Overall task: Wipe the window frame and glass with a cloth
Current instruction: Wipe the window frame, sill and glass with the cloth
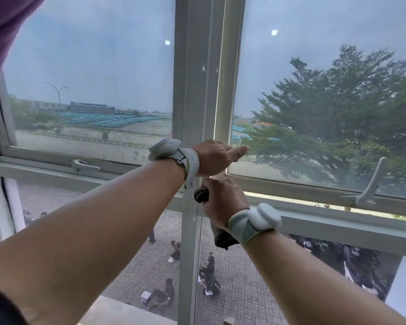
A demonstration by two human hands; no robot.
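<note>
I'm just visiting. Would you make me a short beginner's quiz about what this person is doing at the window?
1. True or false: the right hand grips a dark cloth.
2. Where is the left hand? A) on the left window handle B) at the central frame post C) on the purple curtain
3. Which window handle points upward?

Key: 1 true. 2 B. 3 The right window handle.

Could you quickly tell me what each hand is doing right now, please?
Left hand: open, fingers straight against the window frame.
Right hand: gripping a dark cloth.
</note>
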